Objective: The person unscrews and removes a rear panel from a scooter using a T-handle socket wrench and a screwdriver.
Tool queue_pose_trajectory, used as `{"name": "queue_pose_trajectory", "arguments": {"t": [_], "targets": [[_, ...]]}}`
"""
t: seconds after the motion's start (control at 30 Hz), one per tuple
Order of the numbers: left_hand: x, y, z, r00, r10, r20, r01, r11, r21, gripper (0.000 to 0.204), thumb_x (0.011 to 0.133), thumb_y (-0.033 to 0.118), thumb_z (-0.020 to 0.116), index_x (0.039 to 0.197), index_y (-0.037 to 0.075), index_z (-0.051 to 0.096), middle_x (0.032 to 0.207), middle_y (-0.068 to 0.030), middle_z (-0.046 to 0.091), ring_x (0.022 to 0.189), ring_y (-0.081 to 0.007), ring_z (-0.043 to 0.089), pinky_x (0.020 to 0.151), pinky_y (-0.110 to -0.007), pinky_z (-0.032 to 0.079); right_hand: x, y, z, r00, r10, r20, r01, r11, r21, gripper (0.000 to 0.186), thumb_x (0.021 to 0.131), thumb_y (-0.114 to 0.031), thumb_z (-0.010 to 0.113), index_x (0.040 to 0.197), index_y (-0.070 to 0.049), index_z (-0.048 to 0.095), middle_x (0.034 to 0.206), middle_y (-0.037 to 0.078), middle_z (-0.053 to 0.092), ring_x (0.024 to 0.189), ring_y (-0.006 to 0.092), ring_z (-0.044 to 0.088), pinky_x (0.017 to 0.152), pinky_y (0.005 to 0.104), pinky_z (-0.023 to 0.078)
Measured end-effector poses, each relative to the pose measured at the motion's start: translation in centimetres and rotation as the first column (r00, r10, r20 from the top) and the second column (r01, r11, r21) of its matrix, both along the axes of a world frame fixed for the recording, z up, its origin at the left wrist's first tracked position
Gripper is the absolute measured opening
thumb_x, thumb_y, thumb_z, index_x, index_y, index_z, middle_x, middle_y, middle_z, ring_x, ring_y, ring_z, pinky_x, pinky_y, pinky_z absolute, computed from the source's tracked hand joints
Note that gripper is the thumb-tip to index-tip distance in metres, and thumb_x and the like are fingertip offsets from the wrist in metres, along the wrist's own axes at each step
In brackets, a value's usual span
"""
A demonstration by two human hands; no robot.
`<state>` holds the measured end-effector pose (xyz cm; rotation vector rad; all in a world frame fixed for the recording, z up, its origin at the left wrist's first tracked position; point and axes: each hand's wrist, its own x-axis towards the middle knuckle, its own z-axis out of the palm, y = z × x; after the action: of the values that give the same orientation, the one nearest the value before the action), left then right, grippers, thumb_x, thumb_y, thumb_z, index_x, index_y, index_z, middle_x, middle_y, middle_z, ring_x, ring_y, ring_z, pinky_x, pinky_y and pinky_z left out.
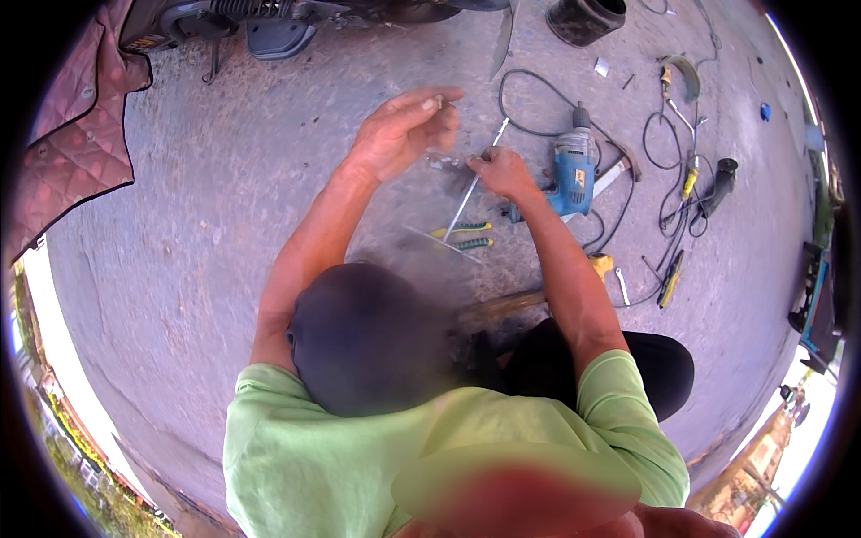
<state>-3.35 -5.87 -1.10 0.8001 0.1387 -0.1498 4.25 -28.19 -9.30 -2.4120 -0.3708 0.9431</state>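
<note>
My right hand (504, 170) has its fingers bunched together over the shaft of a T-handle wrench (461, 208), though I cannot tell whether they are clamped on it or on something smaller. The shaft slants beneath them, its far end beyond my fingertips and its crossbar on my nearer side, which seems to suit a grip at the middle. My left hand (395, 139) is ahead and to the left of those fingers, palm turned inward; its fingers curl, with the thumb close to the index, and blur hides whether anything is pinched there. That cupped shape would suit small parts, I judge. Between the two sets of fingers lie small pale bits (439, 164), probably put there for easy reach. Pliers (475, 243) rest nearer me, beside the wrench's crossbar. Just right of my right fingers, a blue drill (572, 170) lies on the concrete floor (224, 179), seemingly set aside yet handy.
</note>
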Motion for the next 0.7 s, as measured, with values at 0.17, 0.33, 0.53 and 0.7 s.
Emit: {"name": "queue_pose_trajectory", "arguments": {"t": [0.17,0.33,0.53,0.7], "targets": [[-0.2,0.3,-1.1,0.999,0.021,0.044,-0.024,0.997,0.070,0.038,0.102,0.020,0.063,0.131,-0.005,0.062,0.101,-0.0088,0.069,0.084,-0.0200,0.065,0.079,-0.036,0.051,2.3,1.6,1.3,0.975,-0.090,-0.204,0.160,0.920,0.358,0.034,0.095,-0.034,0.070,0.091,0.000,0.069,0.073,0.006,0.066,0.068,0.0120,0.061,0.064,0.0293,0.048],[-1.2,2.9,-7.0,0.968,0.183,-0.170,-0.018,0.731,0.682,0.029,0.096,0.020,0.070,0.116,-0.001,0.071,0.094,-0.0071,0.072,0.083,-0.0166,0.066,0.078,-0.034,0.052,3.7,1.0,0.7,0.977,-0.095,-0.190,0.159,0.922,0.354,0.034,0.097,-0.032,0.069,0.096,0.001,0.068,0.077,0.004,0.065,0.066,0.0116,0.060,0.063,0.0286,0.048],[-3.6,2.6,-11.0,0.949,0.203,-0.240,0.178,0.281,0.943,0.027,0.090,0.024,0.075,0.106,0.002,0.072,0.094,-0.0100,0.075,0.085,-0.0180,0.070,0.079,-0.033,0.054,3.2,-1.0,-1.8,0.991,-0.111,-0.070,0.124,0.968,0.219,0.038,0.087,-0.036,0.067,0.095,0.000,0.076,0.076,0.012,0.072,0.074,0.0228,0.070,0.073,0.0383,0.053],[-4.0,2.5,-13.0,0.970,0.158,-0.184,0.180,0.040,0.983,0.028,0.086,0.024,0.075,0.106,0.005,0.072,0.099,-0.0148,0.075,0.091,-0.0296,0.073,0.082,-0.040,0.056,1.5,-0.8,-0.8,0.979,0.129,0.160,-0.134,0.991,0.021,0.036,0.087,-0.037,0.067,0.104,-0.008,0.078,0.099,0.016,0.076,0.097,0.0336,0.073,0.085,0.0442,0.056]]}}
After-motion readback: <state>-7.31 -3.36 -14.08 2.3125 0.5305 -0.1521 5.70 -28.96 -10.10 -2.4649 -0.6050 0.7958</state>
